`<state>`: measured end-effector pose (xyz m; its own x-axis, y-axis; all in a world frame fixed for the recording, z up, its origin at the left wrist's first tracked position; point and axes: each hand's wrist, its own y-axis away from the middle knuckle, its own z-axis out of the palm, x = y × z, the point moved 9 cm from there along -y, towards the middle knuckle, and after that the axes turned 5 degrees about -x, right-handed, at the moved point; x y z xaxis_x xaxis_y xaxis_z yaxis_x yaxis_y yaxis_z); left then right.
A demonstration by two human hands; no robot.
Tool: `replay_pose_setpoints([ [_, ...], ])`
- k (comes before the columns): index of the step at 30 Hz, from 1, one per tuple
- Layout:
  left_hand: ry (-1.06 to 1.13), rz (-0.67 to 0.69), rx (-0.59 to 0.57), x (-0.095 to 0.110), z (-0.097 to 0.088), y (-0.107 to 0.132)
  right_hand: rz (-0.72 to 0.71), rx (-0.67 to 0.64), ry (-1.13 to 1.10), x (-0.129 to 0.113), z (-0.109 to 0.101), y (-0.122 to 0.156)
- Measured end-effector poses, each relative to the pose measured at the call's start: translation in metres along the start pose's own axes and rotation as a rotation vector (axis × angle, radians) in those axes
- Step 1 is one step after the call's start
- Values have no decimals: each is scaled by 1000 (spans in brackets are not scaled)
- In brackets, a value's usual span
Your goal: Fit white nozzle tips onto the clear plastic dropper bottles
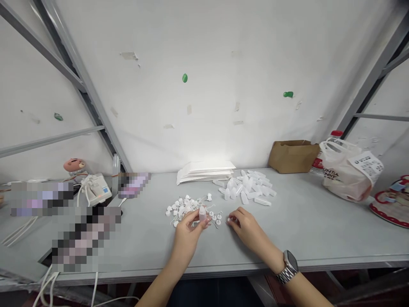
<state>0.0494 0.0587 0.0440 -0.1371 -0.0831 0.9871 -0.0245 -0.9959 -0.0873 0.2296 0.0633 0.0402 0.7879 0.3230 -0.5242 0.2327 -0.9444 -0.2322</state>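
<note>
My left hand point(189, 228) is closed around a small translucent plastic bottle point(202, 214), held upright over the grey table. Beside and behind that hand lies a pile of white caps point(183, 207) with thin stems. Several more white caps point(215, 218) lie loose just right of my left fingers. My right hand point(244, 224) is closed in a pinch low over the table, right of these caps. A tiny pale spot shows at its fingertips; what it is, I cannot make out. Farther back spreads a heap of empty-looking translucent plastic bottles point(247, 186).
A stack of white envelopes point(206, 171) lies against the wall. Back right stand a brown paper box point(292, 157) and a white plastic bag point(347, 172). Phones, a white power strip point(96, 189) and cables crowd the left. The table's front edge point(236, 269) runs before me.
</note>
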Motion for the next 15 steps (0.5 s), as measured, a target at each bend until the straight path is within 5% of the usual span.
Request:
replay_pose_setpoints([
  [9, -287, 79, -45, 6, 5, 5, -17, 90, -79, 2, -14, -2],
  [15, -423, 78, -177, 2, 21, 14, 0, 10, -588, -19, -30, 5],
])
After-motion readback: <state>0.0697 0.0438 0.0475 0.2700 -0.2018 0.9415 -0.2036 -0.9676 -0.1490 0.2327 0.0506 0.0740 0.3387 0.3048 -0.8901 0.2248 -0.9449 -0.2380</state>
